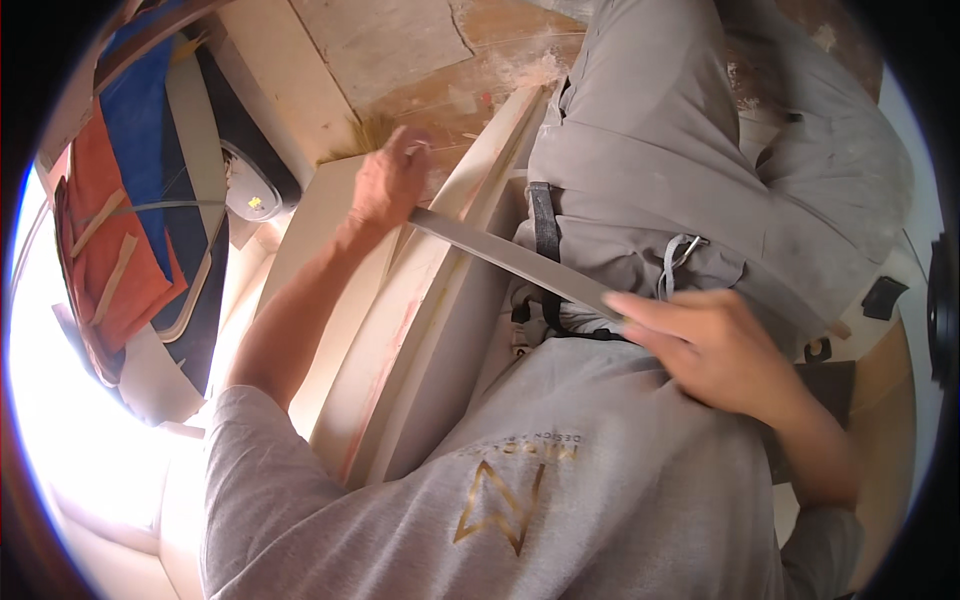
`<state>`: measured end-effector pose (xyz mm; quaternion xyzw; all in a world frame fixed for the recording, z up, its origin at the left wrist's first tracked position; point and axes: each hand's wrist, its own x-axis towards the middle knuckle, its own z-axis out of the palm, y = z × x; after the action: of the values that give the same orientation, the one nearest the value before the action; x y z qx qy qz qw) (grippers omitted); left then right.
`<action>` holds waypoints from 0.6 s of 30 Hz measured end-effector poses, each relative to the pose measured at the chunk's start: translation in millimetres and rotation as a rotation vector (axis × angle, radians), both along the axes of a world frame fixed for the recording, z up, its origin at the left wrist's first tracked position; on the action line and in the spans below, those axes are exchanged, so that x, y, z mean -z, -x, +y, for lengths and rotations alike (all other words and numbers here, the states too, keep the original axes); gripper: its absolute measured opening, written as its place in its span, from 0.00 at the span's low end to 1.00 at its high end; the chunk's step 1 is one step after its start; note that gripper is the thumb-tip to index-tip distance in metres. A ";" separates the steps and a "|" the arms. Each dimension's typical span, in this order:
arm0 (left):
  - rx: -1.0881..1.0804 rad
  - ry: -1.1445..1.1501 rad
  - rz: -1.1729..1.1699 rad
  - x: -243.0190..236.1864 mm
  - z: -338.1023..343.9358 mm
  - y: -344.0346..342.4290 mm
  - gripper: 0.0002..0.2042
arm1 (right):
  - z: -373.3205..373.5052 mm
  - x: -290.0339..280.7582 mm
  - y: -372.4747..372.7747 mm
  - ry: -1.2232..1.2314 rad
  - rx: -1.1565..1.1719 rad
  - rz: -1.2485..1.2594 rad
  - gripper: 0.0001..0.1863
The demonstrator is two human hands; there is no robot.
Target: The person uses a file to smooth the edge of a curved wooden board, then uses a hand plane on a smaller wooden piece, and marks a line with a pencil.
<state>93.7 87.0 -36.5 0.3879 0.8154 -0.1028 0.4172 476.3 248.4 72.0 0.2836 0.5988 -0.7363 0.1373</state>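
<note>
Pale boards (420, 330), long and cream-coloured, lie side by side and run from the person's lap up toward the wooden floor (400, 50). Their length probably explains why they rest flat rather than being lifted. Across them, at a slant, a thin grey strip (510, 258) spans from one hand to the other. It seems held at both ends so that it stays taut and straight over the boards.

Grey trousers (680, 150) fill the upper right, with a black strap (545, 240) and a metal clip (680, 255) at the waist. At the far left lie orange and blue sheets (130, 200).

Reaching well forward on an almost straight arm, the left hand (388, 185) presses down on the far end of the strip. Its grip looks closed over that end, though the fingers are partly hidden.

Close to the body, with the elbow bent and the wrist turned inward, the right hand (715, 350) takes the near end. Its fingertips (625, 303) pinch the strip, fingers extended and pressed together along it.
</note>
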 end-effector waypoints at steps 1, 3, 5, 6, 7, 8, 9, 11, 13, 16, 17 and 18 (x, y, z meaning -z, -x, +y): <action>-0.026 -0.051 0.047 15.2 -5.3 16.0 0.14 | -18.6 11.1 11.6 -0.011 0.082 0.041 0.16; 0.012 -0.091 0.090 59.9 -35.0 71.2 0.15 | -49.8 40.8 47.0 -0.129 0.182 0.178 0.12; 0.056 -0.129 0.144 82.2 -61.1 99.4 0.16 | -52.6 56.3 79.1 -0.144 0.101 0.154 0.11; 0.078 -0.041 0.156 86.2 -68.3 105.9 0.16 | -53.0 60.1 83.9 -0.155 0.116 0.160 0.11; 0.097 0.046 0.161 85.6 -64.7 103.7 0.17 | -53.9 63.2 84.7 -0.134 0.102 0.166 0.11; 0.108 0.036 0.160 87.2 -59.6 103.8 0.17 | -52.5 65.4 84.6 -0.112 0.086 0.171 0.12; 0.090 -0.031 0.127 81.1 -57.9 97.3 0.16 | -46.2 55.7 77.6 -0.118 0.053 0.151 0.12; 0.065 -0.089 0.095 61.2 -52.2 73.0 0.16 | -28.0 34.5 47.8 -0.094 0.067 0.125 0.11; 0.060 -0.088 -0.008 41.0 -25.1 27.3 0.16 | -10.5 11.1 15.2 -0.072 0.101 0.078 0.10; 0.062 0.053 -0.033 -10.5 6.9 -15.9 0.15 | 11.7 -20.7 -14.0 -0.048 0.066 0.039 0.14; 0.048 0.047 -0.036 -8.1 5.3 -16.5 0.15 | 15.3 -26.4 -16.5 -0.037 0.041 -0.007 0.17; 0.036 0.012 -0.057 -4.5 4.1 -18.1 0.15 | 13.7 -27.7 -14.8 -0.041 0.031 -0.013 0.17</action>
<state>111.9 91.1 -32.0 0.4028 0.7955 -0.1041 0.4406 491.1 262.1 99.7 0.3005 0.6084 -0.7240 0.1238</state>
